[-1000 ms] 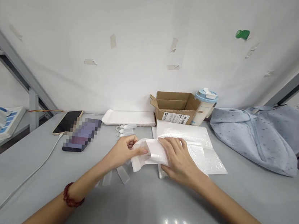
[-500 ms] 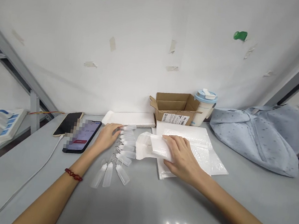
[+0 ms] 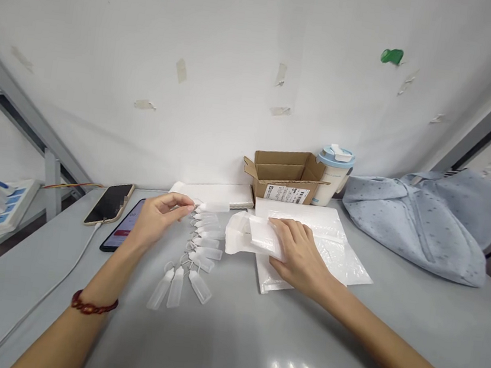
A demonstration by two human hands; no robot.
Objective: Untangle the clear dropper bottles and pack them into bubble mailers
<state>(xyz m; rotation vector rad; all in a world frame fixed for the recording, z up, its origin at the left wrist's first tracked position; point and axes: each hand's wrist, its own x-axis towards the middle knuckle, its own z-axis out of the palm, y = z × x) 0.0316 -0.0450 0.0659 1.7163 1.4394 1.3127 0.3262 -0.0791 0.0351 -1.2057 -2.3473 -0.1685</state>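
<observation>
Between thumb and fingertips, my left hand (image 3: 161,217) pinches the ring end of a small translucent plastic bottle (image 3: 214,207), lifted at the far end of the row. Several like bottles (image 3: 207,234), each with a ring at its cap, lie below it on the grey table. My right hand (image 3: 297,253) grips a white envelope (image 3: 261,236), its mouth gaping toward the bottles. Under that hand lie flat white plastic mailers (image 3: 329,230).
Behind stand an open cardboard box (image 3: 285,174) and a blue-lidded cup (image 3: 332,174). A stack of white envelopes (image 3: 217,194) lies by the wall. Two phones (image 3: 111,203) are at left, one with a white cable (image 3: 59,280). A pale blue cloth bag (image 3: 419,223) rests right.
My left hand has risen slightly and moved left, lifting the farthest bottle by its ring. It now covers part of one phone. My right hand still holds the envelope in nearly the same place.
</observation>
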